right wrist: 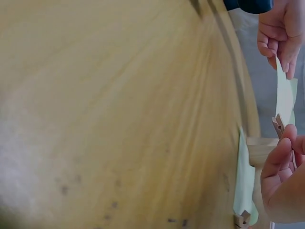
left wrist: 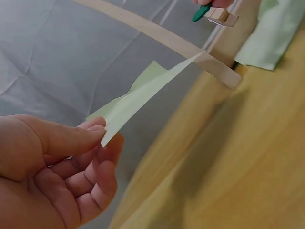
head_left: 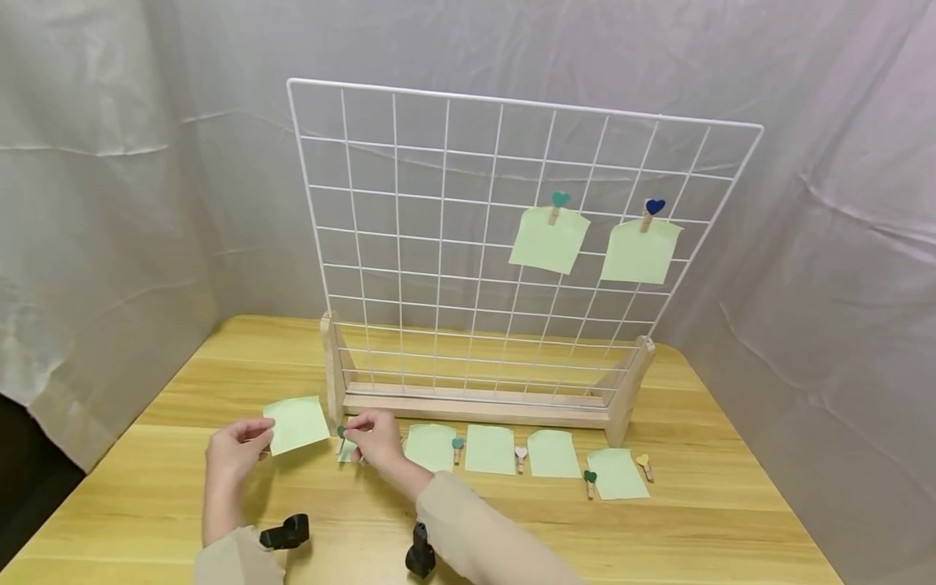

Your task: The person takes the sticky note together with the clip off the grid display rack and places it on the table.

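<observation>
My left hand [head_left: 234, 451] pinches a pale green paper note [head_left: 300, 424] by its edge between thumb and fingers, raised over the table's left side. My right hand [head_left: 380, 443] holds a small wooden clothespin [left wrist: 220, 16] with a dark green heart. In the right wrist view the clothespin's tip [right wrist: 278, 125] overlaps the raised note. Below the right hand another green note [head_left: 347, 457] lies partly hidden on the table. A white wire grid [head_left: 512, 101] stands behind; two notes [head_left: 550, 244] hang on its right part, each under a heart clothespin [head_left: 561, 199].
The grid's wooden stand [head_left: 468, 408] sits across the back of the wooden table [head_left: 658, 544]. Along its front lie several green notes [head_left: 490, 449] in a row, with heart clothespins [head_left: 521, 452] between them. Grey cloth [head_left: 95, 203] hangs around the table.
</observation>
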The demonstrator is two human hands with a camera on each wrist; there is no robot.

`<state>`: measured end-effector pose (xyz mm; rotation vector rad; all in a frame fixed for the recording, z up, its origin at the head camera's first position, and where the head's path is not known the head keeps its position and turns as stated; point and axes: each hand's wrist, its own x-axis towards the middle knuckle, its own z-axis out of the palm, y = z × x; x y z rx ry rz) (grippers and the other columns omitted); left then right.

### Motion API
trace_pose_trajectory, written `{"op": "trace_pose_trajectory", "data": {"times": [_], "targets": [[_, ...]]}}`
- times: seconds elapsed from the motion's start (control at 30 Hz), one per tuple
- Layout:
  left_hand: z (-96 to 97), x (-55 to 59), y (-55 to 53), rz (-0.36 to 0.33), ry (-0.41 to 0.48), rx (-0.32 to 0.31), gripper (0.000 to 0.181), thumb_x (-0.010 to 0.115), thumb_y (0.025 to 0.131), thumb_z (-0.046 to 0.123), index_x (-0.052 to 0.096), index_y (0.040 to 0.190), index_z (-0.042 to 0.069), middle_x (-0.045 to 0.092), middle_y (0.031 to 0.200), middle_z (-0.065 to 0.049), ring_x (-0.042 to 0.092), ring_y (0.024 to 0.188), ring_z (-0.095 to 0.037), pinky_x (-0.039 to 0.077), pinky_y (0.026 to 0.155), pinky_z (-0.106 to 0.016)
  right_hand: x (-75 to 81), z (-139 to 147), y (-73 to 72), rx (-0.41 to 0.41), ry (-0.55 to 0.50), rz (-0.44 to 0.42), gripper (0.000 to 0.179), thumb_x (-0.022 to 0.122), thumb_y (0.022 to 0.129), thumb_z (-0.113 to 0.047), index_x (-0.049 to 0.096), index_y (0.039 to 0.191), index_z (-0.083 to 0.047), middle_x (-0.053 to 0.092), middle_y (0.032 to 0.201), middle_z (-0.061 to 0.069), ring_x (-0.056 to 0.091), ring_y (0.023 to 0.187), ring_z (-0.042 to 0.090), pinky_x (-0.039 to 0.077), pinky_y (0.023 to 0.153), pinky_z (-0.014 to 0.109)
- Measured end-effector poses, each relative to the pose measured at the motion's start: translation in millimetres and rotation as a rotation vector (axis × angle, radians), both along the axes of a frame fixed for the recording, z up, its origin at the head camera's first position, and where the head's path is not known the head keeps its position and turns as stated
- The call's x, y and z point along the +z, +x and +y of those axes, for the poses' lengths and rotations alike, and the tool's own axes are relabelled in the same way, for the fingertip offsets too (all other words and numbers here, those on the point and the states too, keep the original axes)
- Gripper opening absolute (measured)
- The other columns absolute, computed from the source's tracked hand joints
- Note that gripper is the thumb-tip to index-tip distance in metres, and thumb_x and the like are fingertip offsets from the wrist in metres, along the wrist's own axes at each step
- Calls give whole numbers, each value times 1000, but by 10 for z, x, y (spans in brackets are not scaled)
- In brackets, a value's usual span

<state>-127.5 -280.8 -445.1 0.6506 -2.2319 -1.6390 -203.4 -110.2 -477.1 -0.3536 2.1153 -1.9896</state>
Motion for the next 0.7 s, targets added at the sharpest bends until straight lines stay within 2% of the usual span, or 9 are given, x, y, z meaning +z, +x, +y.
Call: {"op": "trace_pose_trajectory", "data": {"times": [0.2,0.47,0.7], "targets": [[3,-79,-11,7,6,62,18,55,83,-4,58,98,-13,58,72,-2,53,58,-8,48,53,-21,-57,-11,48,13,77,0,7,62,77,6,62,73,0,53,59,-2,41,33,6,31,31,14],[-38,-61,25,-71,-14,29,27,53,84,-1,54,107,-15,59,72,-1,53,58,-8,48,56,-22,-114,-56,95,72,146,14,11,63,76,8,63,70,-1,57,56,-1,41,32,6,32,31,15],[-67,-95,23,-75,-4,2,26,53,84,-3,53,105,-18,59,72,-1,53,59,-6,49,55,-21,-82,-82,142,97,209,12,13,64,76,7,62,68,-4,56,55,0,41,32,7,34,31,16]]}}
